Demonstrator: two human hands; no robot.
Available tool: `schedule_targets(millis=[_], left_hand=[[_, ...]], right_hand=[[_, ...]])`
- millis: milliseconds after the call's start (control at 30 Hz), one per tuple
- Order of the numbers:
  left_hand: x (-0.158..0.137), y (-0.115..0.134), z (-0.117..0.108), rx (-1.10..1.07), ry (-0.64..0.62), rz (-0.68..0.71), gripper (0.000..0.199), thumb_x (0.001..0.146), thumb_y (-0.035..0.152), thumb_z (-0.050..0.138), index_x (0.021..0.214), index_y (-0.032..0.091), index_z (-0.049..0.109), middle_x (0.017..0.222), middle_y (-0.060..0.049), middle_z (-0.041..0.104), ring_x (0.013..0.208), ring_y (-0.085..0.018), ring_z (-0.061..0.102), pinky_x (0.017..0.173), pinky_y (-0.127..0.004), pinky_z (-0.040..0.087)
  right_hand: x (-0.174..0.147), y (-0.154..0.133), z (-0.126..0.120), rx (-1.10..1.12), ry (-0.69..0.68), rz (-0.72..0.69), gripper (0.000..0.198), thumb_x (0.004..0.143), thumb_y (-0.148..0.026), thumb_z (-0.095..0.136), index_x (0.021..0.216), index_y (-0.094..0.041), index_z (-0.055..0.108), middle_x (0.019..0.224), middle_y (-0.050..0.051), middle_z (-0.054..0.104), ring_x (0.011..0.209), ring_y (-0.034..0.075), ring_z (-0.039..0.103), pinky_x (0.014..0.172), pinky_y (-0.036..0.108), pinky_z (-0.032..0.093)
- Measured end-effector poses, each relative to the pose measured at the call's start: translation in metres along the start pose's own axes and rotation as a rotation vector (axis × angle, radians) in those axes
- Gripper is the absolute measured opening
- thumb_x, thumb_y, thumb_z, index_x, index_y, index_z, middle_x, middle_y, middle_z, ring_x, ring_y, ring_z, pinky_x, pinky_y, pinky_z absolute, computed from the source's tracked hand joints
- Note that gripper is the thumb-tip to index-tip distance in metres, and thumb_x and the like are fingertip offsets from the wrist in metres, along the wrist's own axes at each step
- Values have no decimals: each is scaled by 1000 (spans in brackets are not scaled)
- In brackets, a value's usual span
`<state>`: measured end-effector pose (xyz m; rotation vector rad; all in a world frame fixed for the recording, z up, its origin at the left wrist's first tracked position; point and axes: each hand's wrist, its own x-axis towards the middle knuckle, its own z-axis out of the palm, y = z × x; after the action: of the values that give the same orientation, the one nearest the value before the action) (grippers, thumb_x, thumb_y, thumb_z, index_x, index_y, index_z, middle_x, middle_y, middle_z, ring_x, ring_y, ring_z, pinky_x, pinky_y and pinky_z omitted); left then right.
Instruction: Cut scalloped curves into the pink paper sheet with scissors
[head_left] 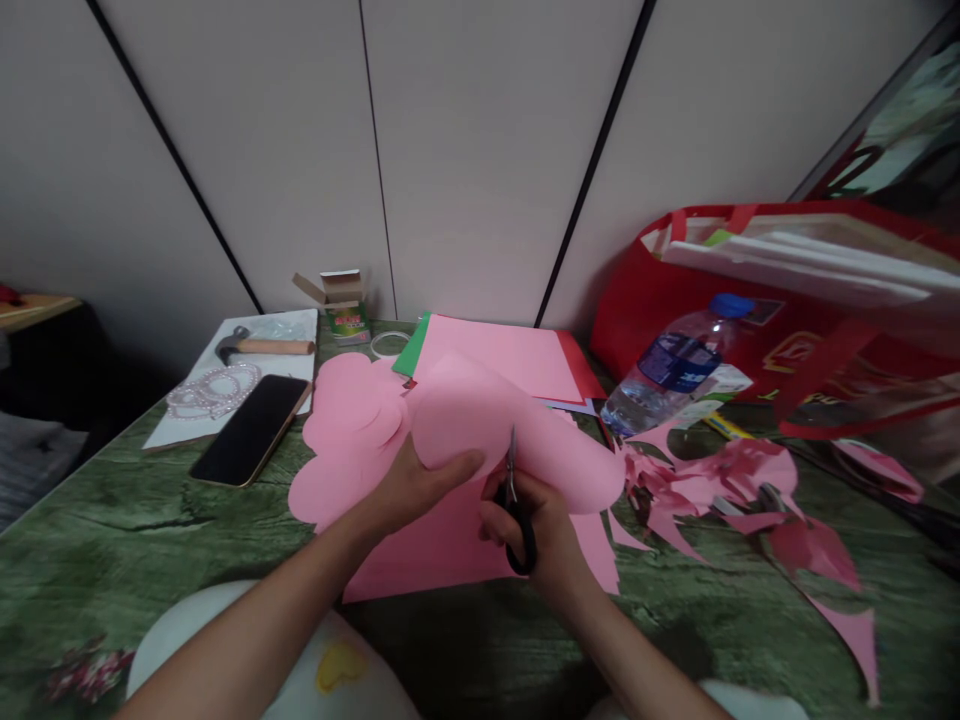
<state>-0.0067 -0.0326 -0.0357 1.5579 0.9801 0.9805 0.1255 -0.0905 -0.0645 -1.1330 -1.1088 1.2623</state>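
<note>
My left hand (424, 485) pinches a curved sheet of pink paper (472, 405), thumb on top and fingers hidden behind it. In my right hand (532, 515) is a pair of scissors (520, 525) with black handles, its blades pointing away from me at the paper's near edge. The sheet is raised and bent, its right part drooping in a roll. Beneath both hands lies more flat pink paper (442, 550). Rounded pink paper cutouts (349, 425) overlap in a pile left of the sheet.
Pink scraps (720, 480) lie at right, beside a water bottle (667, 365) leaning on a red bag (750, 330). A phone (251, 430), a hammer (262, 346), bead strings (214, 390) and a small open box (346, 305) stand left. Coloured paper sheets (510, 355) lie by the wall.
</note>
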Motion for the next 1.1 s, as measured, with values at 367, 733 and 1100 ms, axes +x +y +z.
schedule_targets(millis=[367, 733, 1100], left_hand=[[-3, 1, 6, 0, 28, 5, 23, 70, 35, 60, 81, 15, 58, 78, -4, 65, 75, -17, 60, 67, -29, 49], [-6, 3, 7, 19, 3, -28, 34, 70, 35, 61, 96, 16, 52, 94, -7, 65, 87, -20, 60, 74, -32, 49], [-6, 3, 5, 28, -2, -68, 36, 68, 37, 62, 95, 15, 53, 98, -8, 65, 91, -22, 59, 77, -33, 48]], right_hand=[[-1, 4, 0, -27, 10, -24, 21, 66, -33, 63, 72, -18, 50, 53, -5, 47, 48, 11, 43, 45, 23, 33], [-1, -1, -3, -92, 27, -69, 23, 65, -33, 65, 69, -18, 49, 59, -4, 43, 54, 11, 38, 48, 23, 34], [1, -1, -3, -83, 24, -73, 24, 64, -35, 65, 68, -18, 49, 57, -4, 42, 52, 11, 37, 47, 23, 32]])
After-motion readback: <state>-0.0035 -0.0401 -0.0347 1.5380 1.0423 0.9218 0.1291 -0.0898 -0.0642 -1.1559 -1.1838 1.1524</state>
